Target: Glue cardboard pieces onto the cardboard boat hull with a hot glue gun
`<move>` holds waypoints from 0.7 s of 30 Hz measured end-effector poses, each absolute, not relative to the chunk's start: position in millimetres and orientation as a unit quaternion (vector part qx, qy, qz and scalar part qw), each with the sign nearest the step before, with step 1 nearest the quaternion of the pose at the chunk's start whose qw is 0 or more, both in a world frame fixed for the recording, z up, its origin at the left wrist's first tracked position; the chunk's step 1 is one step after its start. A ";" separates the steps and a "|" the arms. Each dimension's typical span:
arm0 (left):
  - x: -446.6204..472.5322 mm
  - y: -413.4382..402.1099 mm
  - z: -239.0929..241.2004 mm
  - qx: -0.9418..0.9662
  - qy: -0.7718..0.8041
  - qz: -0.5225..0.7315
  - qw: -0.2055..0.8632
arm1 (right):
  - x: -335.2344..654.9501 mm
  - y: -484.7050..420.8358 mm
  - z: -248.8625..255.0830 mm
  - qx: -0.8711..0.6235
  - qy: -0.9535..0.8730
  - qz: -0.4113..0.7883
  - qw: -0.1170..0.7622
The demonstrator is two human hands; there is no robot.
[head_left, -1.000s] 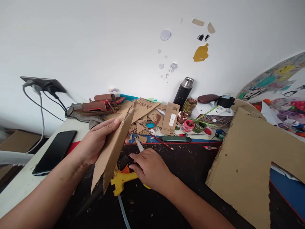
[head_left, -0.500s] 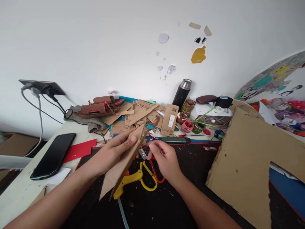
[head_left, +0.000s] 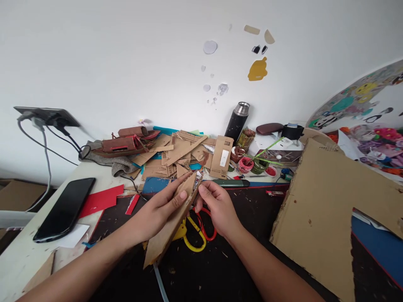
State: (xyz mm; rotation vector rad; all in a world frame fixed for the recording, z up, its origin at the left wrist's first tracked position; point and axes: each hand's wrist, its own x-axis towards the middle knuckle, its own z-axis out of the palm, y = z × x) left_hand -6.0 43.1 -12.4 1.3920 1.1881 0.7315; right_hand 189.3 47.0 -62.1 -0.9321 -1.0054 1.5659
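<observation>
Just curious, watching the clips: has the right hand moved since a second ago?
Yes. The right hand has lifted off the yellow scissors on the black mat and moved up to the top edge of the cardboard piece.

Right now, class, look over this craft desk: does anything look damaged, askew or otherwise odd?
Yes. The large cardboard sheet at the right has ragged, torn edges and a notch missing from its lower right. Behind the hands, cardboard offcuts lie heaped at all angles against the wall.
</observation>
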 end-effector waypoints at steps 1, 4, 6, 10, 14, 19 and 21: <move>-6.7 42.7 -13.3 0.595 0.503 0.302 0.549 | 189.2 47.2 -62.6 -0.384 -0.414 0.651 0.507; -7.8 40.3 -14.5 0.608 0.501 0.287 0.545 | 189.3 47.1 -64.4 -0.384 -0.412 0.651 0.509; -7.5 38.0 -14.4 0.612 0.499 0.286 0.544 | 189.5 46.7 -65.6 -0.381 -0.411 0.657 0.505; -5.6 34.1 -12.2 0.615 0.492 0.284 0.546 | 189.5 46.7 -67.6 -0.360 -0.409 0.675 0.498; -4.3 32.9 -8.7 0.618 0.492 0.285 0.543 | 189.4 46.9 -67.9 -0.348 -0.410 0.683 0.495; -3.2 32.3 -6.2 0.608 0.496 0.286 0.550 | 188.9 45.4 -66.0 -0.326 -0.403 0.695 0.498; -2.6 31.6 -5.7 0.607 0.494 0.284 0.553 | 188.5 44.8 -65.0 -0.319 -0.399 0.700 0.498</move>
